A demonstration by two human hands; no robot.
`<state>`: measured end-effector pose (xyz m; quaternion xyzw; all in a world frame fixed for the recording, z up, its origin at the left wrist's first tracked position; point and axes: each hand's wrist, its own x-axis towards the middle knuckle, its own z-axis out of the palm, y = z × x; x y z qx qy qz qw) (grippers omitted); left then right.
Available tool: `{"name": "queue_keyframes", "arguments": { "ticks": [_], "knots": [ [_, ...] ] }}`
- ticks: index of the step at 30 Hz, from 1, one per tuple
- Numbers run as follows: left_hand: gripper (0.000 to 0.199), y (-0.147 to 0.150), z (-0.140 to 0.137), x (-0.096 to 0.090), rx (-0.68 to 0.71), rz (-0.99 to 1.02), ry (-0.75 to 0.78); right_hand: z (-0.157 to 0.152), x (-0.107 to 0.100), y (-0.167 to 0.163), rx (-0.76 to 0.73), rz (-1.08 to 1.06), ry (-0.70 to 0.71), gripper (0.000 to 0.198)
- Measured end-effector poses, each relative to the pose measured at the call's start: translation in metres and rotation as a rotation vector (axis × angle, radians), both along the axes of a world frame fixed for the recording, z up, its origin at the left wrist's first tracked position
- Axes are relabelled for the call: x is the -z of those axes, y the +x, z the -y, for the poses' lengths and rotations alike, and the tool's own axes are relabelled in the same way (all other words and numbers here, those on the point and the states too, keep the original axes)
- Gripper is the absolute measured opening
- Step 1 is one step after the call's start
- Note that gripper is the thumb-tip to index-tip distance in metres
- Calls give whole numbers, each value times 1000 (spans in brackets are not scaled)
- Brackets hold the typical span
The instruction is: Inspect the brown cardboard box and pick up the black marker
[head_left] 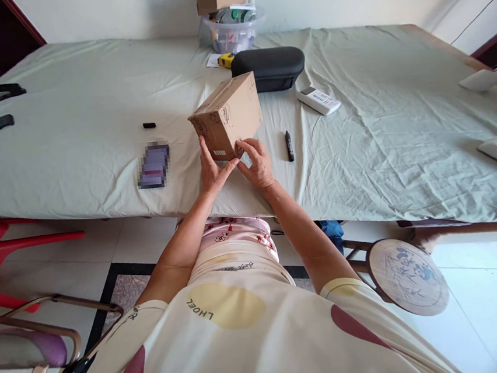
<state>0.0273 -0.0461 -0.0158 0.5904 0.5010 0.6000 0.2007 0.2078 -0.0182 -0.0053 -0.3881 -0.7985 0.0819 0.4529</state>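
Two bare hands meet at the near lower corner of a small cardboard box (227,116), which sits tilted on the bench (90,96) under a pale green cloth. My left hand (212,169) lies open and flat against the box's near face, thumb pointing towards the right hand. My right hand (256,161) pinches the bottom edge with curled fingertips, beside a small label. Just right of this grip lies a black marker (289,145); left of it rests a phone (154,164), its screen blurred. Beyond the box I see a black zip case (268,67) and a white remote (319,100), with a plastic tub (233,31) farther back.
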Motion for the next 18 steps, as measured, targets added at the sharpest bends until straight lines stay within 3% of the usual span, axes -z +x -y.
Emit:
{"name": "queue_keyframes", "arguments": {
  "ticks": [7,18],
  "knots": [
    [133,2,3,-9,-29,-62,-85,-6,9,-2,-57,50,59,52],
    [120,3,-1,-2,-78,14,-19,-1,7,-9,-31,112,52,50]
  ]
}}
